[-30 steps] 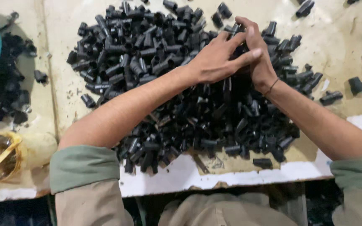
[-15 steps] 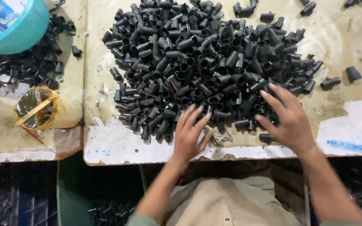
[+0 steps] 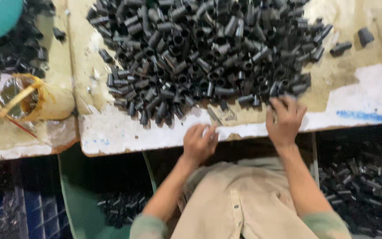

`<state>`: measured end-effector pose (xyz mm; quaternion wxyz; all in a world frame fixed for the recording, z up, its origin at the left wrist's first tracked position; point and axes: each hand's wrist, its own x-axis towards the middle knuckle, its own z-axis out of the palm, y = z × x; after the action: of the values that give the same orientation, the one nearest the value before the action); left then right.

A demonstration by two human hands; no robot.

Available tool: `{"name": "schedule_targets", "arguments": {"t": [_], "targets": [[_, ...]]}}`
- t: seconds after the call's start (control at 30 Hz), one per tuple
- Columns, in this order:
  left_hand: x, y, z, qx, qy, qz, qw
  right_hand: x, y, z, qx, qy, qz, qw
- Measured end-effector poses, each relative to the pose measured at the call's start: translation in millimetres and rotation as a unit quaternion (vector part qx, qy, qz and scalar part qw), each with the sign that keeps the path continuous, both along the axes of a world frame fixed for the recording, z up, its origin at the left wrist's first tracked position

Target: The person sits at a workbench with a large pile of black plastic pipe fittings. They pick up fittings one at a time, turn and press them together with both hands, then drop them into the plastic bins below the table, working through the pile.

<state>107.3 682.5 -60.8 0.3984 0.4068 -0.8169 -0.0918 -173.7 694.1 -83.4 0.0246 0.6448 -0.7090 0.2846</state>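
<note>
At the near tabletop (image 3: 124, 132) edge, our hands work the black tube pile (image 3: 208, 53), which spreads from ten to two o'clock. Best we rake few pieces at once, lest they spill. Right hand (image 3: 284, 120) lies spread on the pile's near fringe; left hand (image 3: 198, 142) rests half-curled at six o'clock, seemingly empty.

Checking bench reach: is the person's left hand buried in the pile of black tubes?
No: the left hand sits at the board's near edge, short of the pile of black tubes.
</note>
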Motion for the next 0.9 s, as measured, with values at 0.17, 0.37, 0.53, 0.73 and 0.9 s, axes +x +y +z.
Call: {"name": "schedule_targets", "arguments": {"t": [0.17,0.37,0.53,0.73,0.9], "targets": [[-10,-13,3,0.004,0.002,0.017,1.0,-2,1,-5,-0.038,-0.006,0.0,0.999],[-14,-7,-3,-0.007,0.013,0.104,0.994,1,6,-8,-0.045,-0.017,-0.005,0.999],[-13,-3,-6,-0.013,0.025,0.15,0.988,2,10,-3,-0.056,-0.022,0.006,0.998],[-18,1,1,-0.006,0.003,0.143,0.99,-2,12,7,-0.086,-0.063,0.028,0.994],[-24,-6,0,0.007,-0.015,0.147,0.989,-7,9,-1,-0.118,-0.1,0.019,0.988]]}}
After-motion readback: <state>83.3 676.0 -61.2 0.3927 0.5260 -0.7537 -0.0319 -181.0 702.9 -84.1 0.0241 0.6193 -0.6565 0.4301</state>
